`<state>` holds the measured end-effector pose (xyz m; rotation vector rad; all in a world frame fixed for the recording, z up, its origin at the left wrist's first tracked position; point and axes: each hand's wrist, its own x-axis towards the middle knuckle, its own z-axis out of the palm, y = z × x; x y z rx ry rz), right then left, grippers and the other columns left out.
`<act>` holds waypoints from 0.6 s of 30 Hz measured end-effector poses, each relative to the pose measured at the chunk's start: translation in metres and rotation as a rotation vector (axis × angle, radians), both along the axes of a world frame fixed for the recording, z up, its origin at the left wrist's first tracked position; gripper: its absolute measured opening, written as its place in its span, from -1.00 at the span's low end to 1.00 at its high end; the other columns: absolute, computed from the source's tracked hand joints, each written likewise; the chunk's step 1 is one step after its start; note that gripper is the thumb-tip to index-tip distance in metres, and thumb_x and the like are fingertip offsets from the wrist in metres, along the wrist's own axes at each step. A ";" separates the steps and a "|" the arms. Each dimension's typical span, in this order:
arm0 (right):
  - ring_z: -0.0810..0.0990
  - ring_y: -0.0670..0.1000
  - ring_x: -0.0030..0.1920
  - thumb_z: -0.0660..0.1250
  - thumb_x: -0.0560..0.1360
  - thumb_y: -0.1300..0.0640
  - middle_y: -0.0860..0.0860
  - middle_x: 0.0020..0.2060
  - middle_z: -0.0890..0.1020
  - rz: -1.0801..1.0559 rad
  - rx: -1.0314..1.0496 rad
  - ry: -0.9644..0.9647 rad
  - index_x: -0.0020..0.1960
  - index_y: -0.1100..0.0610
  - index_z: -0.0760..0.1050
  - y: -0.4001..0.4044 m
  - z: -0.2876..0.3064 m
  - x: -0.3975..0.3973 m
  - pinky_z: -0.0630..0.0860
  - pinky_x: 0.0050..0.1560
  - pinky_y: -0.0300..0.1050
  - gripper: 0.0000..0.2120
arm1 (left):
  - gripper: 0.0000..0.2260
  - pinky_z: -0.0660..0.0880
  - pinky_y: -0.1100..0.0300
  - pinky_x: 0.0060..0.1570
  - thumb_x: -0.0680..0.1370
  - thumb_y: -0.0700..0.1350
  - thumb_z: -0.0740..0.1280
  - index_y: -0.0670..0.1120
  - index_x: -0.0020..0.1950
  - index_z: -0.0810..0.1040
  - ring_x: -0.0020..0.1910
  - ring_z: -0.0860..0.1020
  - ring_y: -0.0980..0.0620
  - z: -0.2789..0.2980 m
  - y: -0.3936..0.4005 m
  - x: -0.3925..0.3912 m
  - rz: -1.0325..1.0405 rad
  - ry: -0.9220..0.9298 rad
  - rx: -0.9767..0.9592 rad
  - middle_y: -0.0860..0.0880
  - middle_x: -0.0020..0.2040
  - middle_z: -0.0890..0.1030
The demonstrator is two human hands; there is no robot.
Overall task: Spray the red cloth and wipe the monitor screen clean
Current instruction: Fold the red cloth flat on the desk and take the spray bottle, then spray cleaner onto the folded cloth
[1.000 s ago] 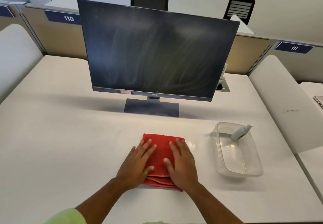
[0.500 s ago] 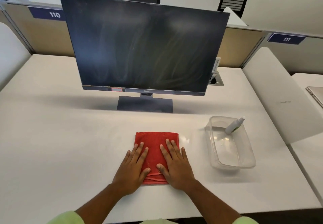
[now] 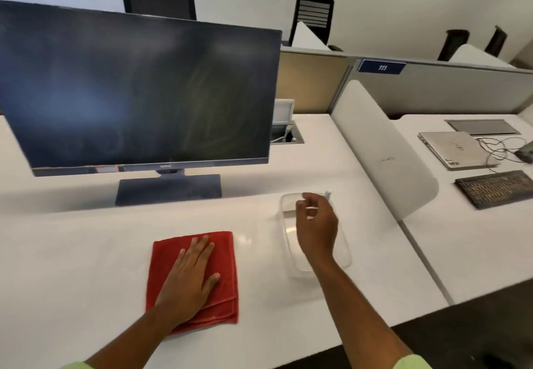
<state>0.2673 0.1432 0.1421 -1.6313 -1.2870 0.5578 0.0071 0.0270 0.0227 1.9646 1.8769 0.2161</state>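
Observation:
A folded red cloth (image 3: 223, 256) lies on the white desk in front of the dark, streaky monitor screen (image 3: 138, 89). My left hand (image 3: 190, 279) rests flat on the cloth with its fingers straight. To the right, my right hand (image 3: 315, 224) hovers over a clear plastic container (image 3: 285, 224), fingers loosely curled. The small white spray bottle (image 3: 328, 194) leans in the container's far end. Only its tip shows past my fingers, and I cannot tell whether they touch it.
The monitor's dark base (image 3: 168, 191) stands behind the cloth. A white curved divider (image 3: 383, 149) bounds the desk on the right. Beyond it lie a shut laptop (image 3: 455, 149), cables and a keyboard (image 3: 494, 188). An open cable box (image 3: 285, 135) sits behind the monitor's right edge.
My right hand has left the cloth and moved right, over the container with the spray bottle. My left hand stays on the cloth. My view has swung to the right.

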 end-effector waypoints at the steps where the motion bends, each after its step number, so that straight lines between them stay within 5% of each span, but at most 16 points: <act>1: 0.66 -0.15 -0.11 0.42 0.61 0.17 -0.02 0.04 0.70 -0.073 0.004 -0.006 0.17 0.05 0.62 0.009 0.001 0.015 0.66 0.04 -0.02 -0.85 | -0.25 -0.25 0.06 0.59 0.59 0.39 -0.20 0.01 0.68 -0.20 0.65 -0.25 0.03 -0.005 -0.001 0.004 -0.011 0.036 -0.009 0.11 0.65 -0.25; 4: 0.66 0.00 -0.01 0.45 0.60 0.12 -0.02 0.08 0.65 -0.197 -0.033 -0.067 0.25 0.07 0.58 0.035 0.000 0.053 0.62 0.08 0.03 -0.77 | -0.23 -0.25 0.02 0.60 0.54 0.40 -0.37 0.00 0.65 -0.25 0.63 -0.30 0.02 -0.016 -0.003 0.010 -0.004 0.126 0.015 0.07 0.66 -0.26; 8: 0.66 0.07 0.05 0.48 0.59 0.01 -0.01 0.14 0.60 -0.147 -0.166 -0.142 0.28 0.06 0.57 0.059 -0.011 0.081 0.52 0.02 -0.06 -0.69 | -0.26 -0.14 -0.04 0.63 0.58 0.38 -0.29 0.01 0.66 -0.19 0.65 -0.23 0.03 -0.019 -0.003 0.009 0.020 0.114 0.029 0.07 0.67 -0.17; 18: 0.65 0.09 0.04 0.47 0.60 0.05 0.00 0.07 0.62 -0.092 -0.152 -0.190 0.10 0.07 0.67 0.068 -0.027 0.074 0.54 0.00 -0.03 -0.87 | -0.26 -0.18 0.00 0.63 0.57 0.38 -0.26 0.02 0.66 -0.20 0.63 -0.28 0.07 -0.009 -0.005 0.013 0.024 0.115 -0.001 0.10 0.66 -0.22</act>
